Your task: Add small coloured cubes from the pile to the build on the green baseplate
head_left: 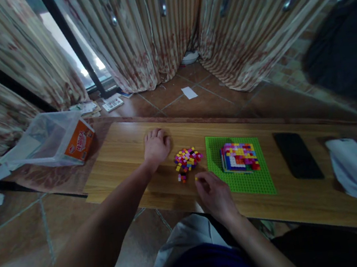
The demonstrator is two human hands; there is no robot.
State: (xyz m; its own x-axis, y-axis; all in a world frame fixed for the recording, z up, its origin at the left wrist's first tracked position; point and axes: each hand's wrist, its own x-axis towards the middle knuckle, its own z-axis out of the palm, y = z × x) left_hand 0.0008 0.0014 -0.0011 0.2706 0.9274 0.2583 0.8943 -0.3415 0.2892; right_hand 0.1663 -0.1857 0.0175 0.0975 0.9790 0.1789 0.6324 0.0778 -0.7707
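One small yellow plastic brick (196, 178) is showing at the fingertips of the right hand (215, 193), whose thumb and forefinger are pinching it near the front edge of the long wood-grain table (123, 147). Just beyond it, a loose heap of small multicoloured plastic bricks (187, 159) is lying on the tabletop — pink, red, yellow, orange and dark pieces — with a few bricks straggling toward the person. The left hand (156, 147) is resting palm down beside the heap, its fingers extending loosely and gripping nothing visible.

To the right of the heap, a square green studded baseplate (214, 155) is carrying a blocky multicoloured brick structure (239, 156), which is showing white and blue on its near side. Farther right, a flat black rectangular object (297, 155) is lying near a white box-like object in clear plastic (356, 164).

Off the table's left end, a clear plastic bin with an orange label (47, 159) is standing, tilting slightly. Striped, patterned curtains (149, 34) are hanging behind, and a white paper sheet (188, 92) is lying on the brown tiled floor (166, 97).
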